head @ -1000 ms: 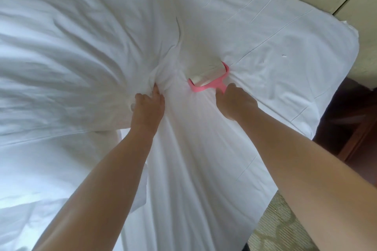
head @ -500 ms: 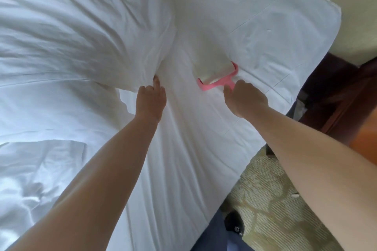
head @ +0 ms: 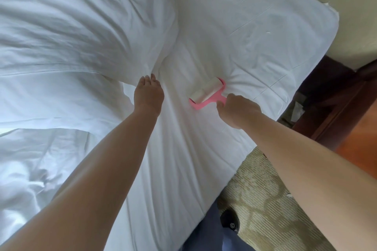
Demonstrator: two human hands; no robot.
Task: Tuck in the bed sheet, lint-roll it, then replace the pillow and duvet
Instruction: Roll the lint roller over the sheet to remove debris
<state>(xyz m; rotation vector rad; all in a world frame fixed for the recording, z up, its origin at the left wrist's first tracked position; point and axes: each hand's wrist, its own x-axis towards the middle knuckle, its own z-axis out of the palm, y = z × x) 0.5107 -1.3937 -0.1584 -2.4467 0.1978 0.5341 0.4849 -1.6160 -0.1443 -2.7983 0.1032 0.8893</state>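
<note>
Two hands at work on the sheet: roller down, pillow held back

Two bare hands reach up the bed; the right hand (head: 237, 109) is clenched round the handle of the pink lint roller (head: 208, 93), whose pale sticky drum lies flat against the bed sheet (head: 234, 32) just right of centre; the left hand (head: 148, 96) lies with fingers straight, tips pressed to the lower corner of the pillow (head: 81, 22), which fills the view from 9 to 12 o'clock; it grips nothing. The rumpled white duvet (head: 40, 149) is heaped at about 8 o'clock, off the stretch being rolled.

By my reckoning this is the lint-rolling step, with pillow and duvet not yet put back; the sheet edge looks smooth along the mattress side towards 4 o'clock, though whether it is tucked under I cannot tell.

Handling, as a judgement: the roller is light and stiff, best held by its handle so the drum turns freely; the sheet is thin and soft, and it puckers around the drum, so a tacky roll could drag it loose unless the cloth is held taut. The pillow looks plump and yielding; take it by a corner or along its seamed edge; the duvet is bulky and floppy, better gathered by its edge with both hands.
</note>
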